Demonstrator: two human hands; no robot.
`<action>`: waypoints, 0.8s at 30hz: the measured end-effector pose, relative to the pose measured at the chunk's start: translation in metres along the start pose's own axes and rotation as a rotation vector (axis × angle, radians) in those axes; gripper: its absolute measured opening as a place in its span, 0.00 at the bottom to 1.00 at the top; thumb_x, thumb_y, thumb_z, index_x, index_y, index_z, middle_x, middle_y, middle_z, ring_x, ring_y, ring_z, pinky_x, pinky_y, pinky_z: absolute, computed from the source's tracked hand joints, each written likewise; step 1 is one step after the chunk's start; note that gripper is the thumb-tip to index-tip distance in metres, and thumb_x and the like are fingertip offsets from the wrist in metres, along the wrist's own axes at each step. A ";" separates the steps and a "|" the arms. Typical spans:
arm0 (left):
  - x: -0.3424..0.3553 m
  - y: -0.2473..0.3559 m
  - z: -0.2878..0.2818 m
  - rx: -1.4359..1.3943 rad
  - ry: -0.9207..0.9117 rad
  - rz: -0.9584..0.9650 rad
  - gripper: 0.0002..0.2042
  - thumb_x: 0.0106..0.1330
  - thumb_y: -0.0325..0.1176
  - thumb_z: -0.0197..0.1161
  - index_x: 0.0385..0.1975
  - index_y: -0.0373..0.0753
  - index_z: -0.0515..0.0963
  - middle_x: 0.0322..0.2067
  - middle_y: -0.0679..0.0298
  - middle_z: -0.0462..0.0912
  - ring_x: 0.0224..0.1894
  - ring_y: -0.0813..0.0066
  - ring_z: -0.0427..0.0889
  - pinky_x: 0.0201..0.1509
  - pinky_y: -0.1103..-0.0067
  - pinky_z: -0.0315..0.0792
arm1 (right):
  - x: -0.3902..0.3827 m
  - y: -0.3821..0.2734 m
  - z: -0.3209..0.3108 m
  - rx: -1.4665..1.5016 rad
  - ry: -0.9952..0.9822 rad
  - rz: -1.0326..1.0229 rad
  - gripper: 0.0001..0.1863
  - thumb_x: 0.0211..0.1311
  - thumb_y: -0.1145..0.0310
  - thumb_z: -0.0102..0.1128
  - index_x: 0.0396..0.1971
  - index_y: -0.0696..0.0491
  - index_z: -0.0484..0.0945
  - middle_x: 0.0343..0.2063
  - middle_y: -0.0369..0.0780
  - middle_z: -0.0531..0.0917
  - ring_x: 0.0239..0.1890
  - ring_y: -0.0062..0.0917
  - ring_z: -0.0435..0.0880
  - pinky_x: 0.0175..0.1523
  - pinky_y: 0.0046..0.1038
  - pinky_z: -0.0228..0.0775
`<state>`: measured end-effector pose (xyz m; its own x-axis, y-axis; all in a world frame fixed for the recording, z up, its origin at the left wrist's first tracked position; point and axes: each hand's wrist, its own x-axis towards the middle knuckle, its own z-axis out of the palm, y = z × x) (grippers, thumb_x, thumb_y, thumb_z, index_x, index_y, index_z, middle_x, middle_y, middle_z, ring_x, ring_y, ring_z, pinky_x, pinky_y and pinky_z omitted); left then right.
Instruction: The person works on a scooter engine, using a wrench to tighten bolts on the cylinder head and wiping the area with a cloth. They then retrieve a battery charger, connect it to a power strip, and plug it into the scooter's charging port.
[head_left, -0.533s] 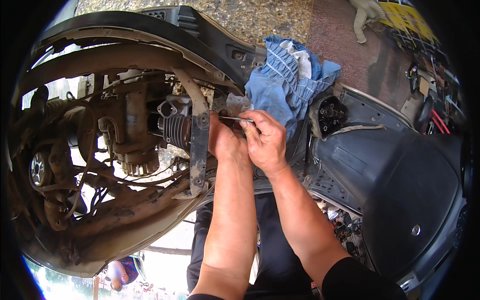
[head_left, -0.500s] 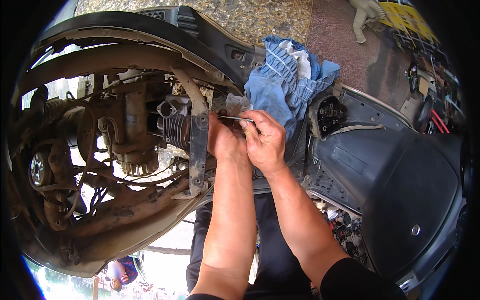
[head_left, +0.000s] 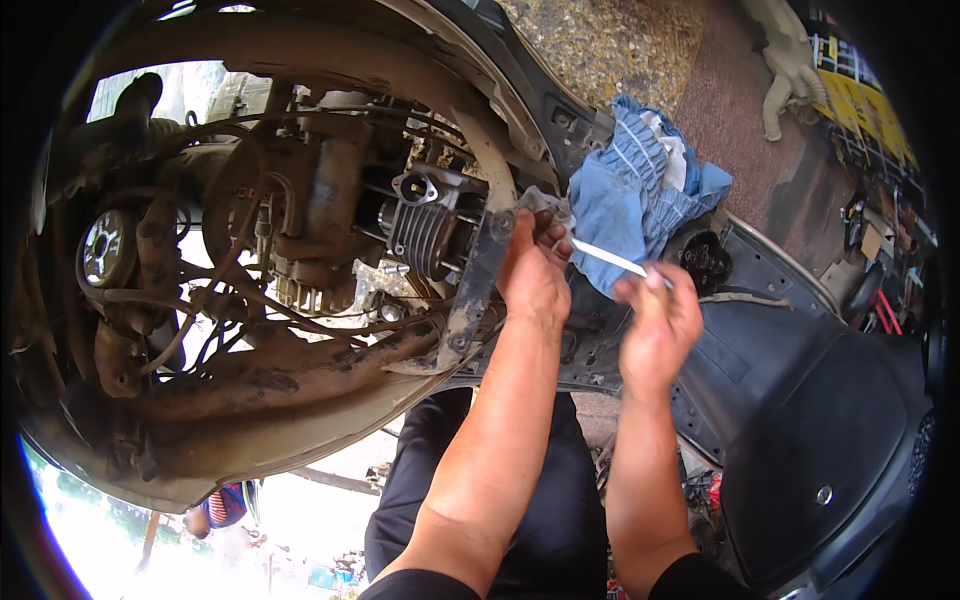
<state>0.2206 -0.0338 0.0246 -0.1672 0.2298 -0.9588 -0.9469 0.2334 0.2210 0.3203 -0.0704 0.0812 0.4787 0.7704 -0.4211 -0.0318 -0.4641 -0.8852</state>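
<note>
My right hand [head_left: 660, 325], slightly blurred, grips a thin, pale metal rod or tool [head_left: 607, 255] angled up-left toward my left hand [head_left: 535, 270]. My left hand is curled beside the dark metal bracket [head_left: 475, 300]; what its fingers hold is hidden. Left of the bracket sits a finned engine cylinder [head_left: 420, 237] with an oval flanged opening [head_left: 416, 189] above it, within a dirty scooter engine bay. A crumpled blue cloth with white stuff [head_left: 625, 190] lies behind my hands, and a greyish scrap [head_left: 545, 200] is at my left fingertips.
Dark scooter panels [head_left: 800, 410] spread to the right. Hoses and a frame tube [head_left: 250, 385] fill the left. A beige glove-like item [head_left: 775, 80], yellow rack [head_left: 855, 125] and red-handled tools [head_left: 885, 310] are at upper right. A partly visible person [head_left: 220, 508] is at lower left.
My right hand has pulled away to the right from my left hand, exposing more of the rod. The whole view has shifted, and my left hand appears farther right and slightly higher.
</note>
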 end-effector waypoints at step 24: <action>0.019 -0.005 -0.032 -0.101 -0.335 -0.097 0.20 0.73 0.41 0.51 0.61 0.39 0.68 0.51 0.61 0.77 0.54 0.72 0.76 0.58 0.75 0.71 | 0.052 0.010 0.078 -0.838 -0.767 -0.462 0.13 0.62 0.71 0.57 0.44 0.61 0.79 0.34 0.44 0.84 0.36 0.29 0.84 0.43 0.30 0.75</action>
<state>0.2136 -0.0613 -0.0001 0.0078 0.5116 -0.8592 -0.9791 0.1785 0.0974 0.2760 -0.0006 0.0355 -0.3547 0.8634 -0.3588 0.7134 0.0018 -0.7008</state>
